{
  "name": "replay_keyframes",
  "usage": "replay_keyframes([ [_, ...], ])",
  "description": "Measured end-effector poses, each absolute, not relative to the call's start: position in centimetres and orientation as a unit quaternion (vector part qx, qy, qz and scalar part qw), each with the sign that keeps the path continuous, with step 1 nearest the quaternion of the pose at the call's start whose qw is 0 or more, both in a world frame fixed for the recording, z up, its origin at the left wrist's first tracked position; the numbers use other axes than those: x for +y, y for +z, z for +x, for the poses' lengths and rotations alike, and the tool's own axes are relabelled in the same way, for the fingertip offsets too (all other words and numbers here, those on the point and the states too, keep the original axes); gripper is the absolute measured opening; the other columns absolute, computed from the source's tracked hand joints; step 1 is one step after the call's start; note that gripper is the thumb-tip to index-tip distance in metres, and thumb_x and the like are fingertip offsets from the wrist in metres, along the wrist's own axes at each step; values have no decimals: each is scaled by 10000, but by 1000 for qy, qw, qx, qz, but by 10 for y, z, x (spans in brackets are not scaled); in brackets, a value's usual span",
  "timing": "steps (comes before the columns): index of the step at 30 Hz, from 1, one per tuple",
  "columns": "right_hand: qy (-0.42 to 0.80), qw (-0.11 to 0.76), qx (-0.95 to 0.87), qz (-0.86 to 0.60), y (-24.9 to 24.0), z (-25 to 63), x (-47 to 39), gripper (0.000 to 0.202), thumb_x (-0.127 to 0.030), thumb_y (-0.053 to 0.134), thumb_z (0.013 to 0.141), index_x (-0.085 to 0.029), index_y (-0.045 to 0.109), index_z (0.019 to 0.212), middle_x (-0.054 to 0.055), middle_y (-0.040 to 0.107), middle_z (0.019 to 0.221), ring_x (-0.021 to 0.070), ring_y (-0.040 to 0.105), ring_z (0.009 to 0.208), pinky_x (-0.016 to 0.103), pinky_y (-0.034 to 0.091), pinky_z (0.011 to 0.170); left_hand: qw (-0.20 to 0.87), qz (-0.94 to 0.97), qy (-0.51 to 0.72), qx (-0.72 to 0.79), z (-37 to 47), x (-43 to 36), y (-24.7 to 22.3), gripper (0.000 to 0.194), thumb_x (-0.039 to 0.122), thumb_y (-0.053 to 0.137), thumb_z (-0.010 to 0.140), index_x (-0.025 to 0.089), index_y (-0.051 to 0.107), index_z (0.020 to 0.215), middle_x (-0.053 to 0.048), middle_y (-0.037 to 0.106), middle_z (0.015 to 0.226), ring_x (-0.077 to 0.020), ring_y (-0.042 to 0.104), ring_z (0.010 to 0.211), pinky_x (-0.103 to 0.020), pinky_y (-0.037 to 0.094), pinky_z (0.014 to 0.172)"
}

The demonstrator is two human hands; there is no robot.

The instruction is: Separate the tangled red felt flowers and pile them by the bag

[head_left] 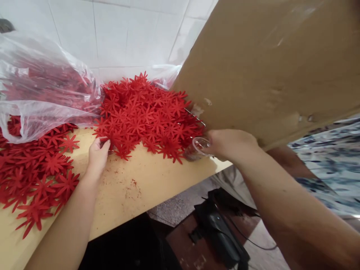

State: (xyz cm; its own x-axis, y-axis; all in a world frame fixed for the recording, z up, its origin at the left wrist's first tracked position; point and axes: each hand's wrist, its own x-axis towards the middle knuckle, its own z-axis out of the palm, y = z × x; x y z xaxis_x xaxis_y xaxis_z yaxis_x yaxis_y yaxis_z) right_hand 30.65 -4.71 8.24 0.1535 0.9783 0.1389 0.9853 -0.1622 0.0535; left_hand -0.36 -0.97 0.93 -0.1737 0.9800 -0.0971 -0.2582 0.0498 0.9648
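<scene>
A heap of red flower-shaped cutouts (140, 116) lies on the pale tabletop against the wall. At the heap's left front edge, my left hand (98, 153) is closed in a pinch; bits of red show by the fingertips, but what they hold is too small to make out. My right hand (229, 144) grips the rim of a clear cup (194, 152) at the heap's right end. The cup is tilted, its mouth towards my hand, and its contents cannot be made out. A thin metal rod (195, 117) pokes out of the heap behind it.
More red cutouts (36, 168) spread at the left, below a clear plastic bag (47, 86) full of them. A large brown cardboard sheet (267, 67) stands at the right. Past the table's front edge are a black device (218, 228) with a cable and another person's patterned clothing (332, 161).
</scene>
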Motion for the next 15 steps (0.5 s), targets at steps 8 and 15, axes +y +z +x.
replay_keyframes([
  [8,-28,-124,-590,-798,75,298,-35,315,-379,526,741,-123,629,587,180,581,583,347,619,677,392,404,535,510,396,575,503,-4,-5,1,105,180,568,655,156,535,752,34,572,636,-76,507,521,-198,419,498],
  [15,-142,40,-657,-739,84,296,-49,280,-379,586,706,-223,457,513,60,527,510,210,515,475,324,342,446,521,382,581,495,1,-5,1,57,111,542,683,148,538,726,37,577,609,-62,511,507,-195,420,529],
])
